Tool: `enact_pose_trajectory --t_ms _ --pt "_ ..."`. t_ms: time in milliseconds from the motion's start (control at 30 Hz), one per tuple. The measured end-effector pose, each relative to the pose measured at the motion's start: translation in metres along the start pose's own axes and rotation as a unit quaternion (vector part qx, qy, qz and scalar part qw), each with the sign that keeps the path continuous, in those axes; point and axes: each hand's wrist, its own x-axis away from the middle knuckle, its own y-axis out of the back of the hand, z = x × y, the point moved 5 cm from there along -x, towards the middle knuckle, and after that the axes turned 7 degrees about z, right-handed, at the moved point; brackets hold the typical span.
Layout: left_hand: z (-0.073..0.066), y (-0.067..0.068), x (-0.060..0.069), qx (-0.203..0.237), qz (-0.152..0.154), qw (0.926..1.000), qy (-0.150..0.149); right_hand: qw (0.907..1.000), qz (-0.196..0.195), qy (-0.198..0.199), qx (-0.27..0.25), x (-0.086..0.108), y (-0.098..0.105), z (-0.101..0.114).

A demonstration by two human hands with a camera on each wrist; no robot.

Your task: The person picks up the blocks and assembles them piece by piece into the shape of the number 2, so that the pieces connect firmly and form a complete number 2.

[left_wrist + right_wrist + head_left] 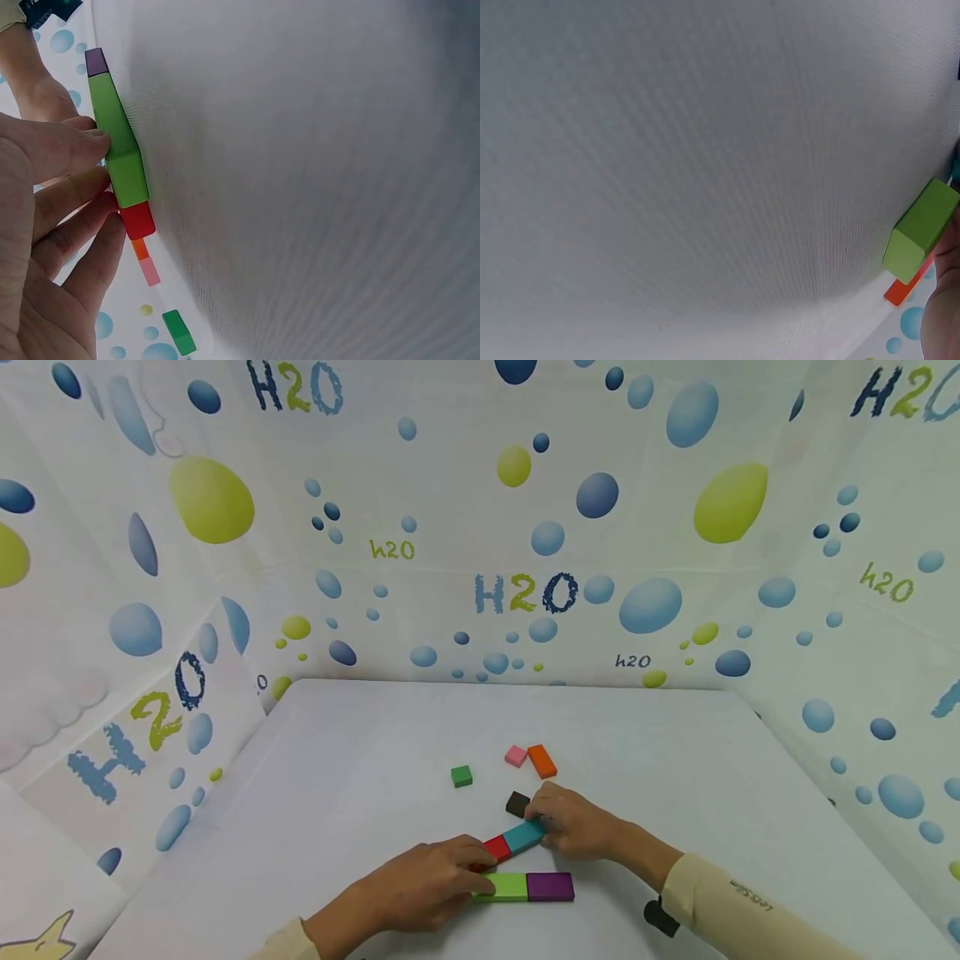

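Observation:
My left hand point(423, 881) stretches over the near blocks, its thumb on the light green block point(506, 887) and its fingers at the red block point(497, 848). In the left wrist view the thumb lies against the light green block point(120, 127), with the red block point(137, 220) behind it. A purple block point(551, 887) continues the near row. The teal block point(523, 836) slants away from the red one. At its far end my right hand point(577, 822) pinches a green block point(922, 229), hidden in the head view. A dark brown block point(517, 804) sits by those fingers.
Farther back on the white table point(360, 760) lie a darker green block point(461, 777), a pink block point(515, 756) and an orange block point(542, 761). Printed cloth walls point(450, 510) rise behind and beside the table.

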Motion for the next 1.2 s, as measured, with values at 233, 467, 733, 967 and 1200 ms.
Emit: enact_pose_trajectory --t_ms 233,467,733,967,1200 --pt "0.001 -0.0001 -0.0011 0.002 0.001 1.0 0.0 1.0 0.005 -0.002 0.0 0.0005 -0.0001 -0.0005" --pt "0.0011 0.0011 -0.001 0.006 0.008 0.9999 0.005 0.9999 0.005 0.007 0.012 0.0002 0.0004 0.0003" --pt "0.0005 0.0021 -0.0006 0.008 0.007 0.9999 0.007 0.9989 -0.002 -0.002 0.046 -0.0015 0.0014 0.0011" --pt "0.0013 0.0007 -0.0008 0.005 0.009 0.9999 0.009 0.9989 -0.003 -0.004 0.047 -0.0017 0.0013 0.0021" --pt "0.0018 -0.0002 -0.0017 0.009 0.015 0.9997 0.014 0.9988 -0.011 0.005 0.047 -0.0013 0.0007 0.0038"
